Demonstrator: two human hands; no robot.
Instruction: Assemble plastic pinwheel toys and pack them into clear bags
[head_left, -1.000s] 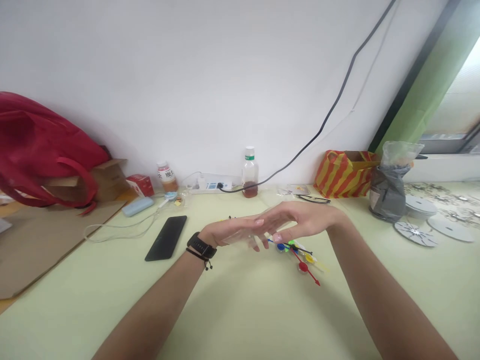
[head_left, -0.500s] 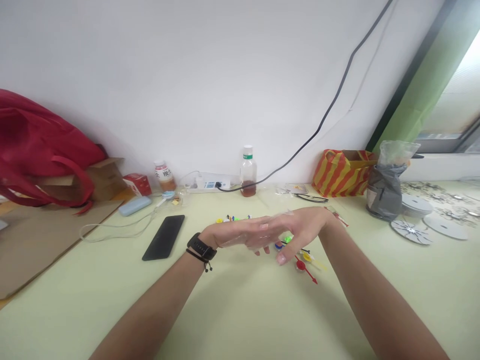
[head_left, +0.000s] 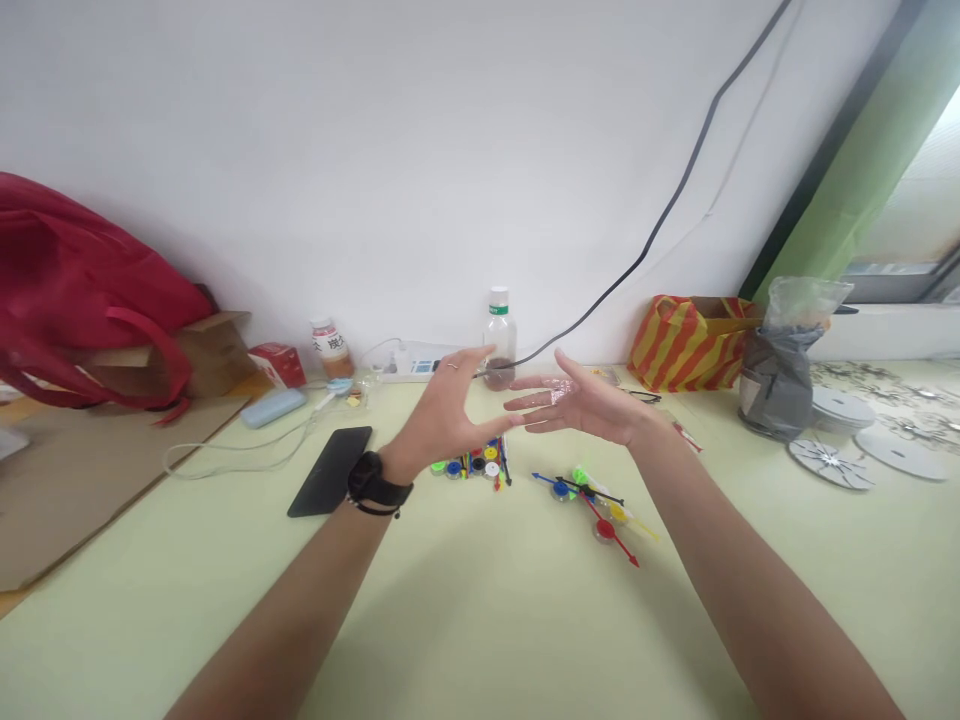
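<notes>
Against the right fingers (head_left: 532, 401), shiny clear plastic (head_left: 559, 390).

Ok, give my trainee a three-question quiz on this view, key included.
1. True or false: a black watch sits on the left wrist.
2. Multiple choice: which of the coloured plastic arrows on round bases lies nearest the camera? A blue, B red, C yellow.
3. Fill in: shiny, crinkled clear film lies against the ___ hand.

Key: 1 true; 2 B, the red arrow; 3 right hand.
</notes>
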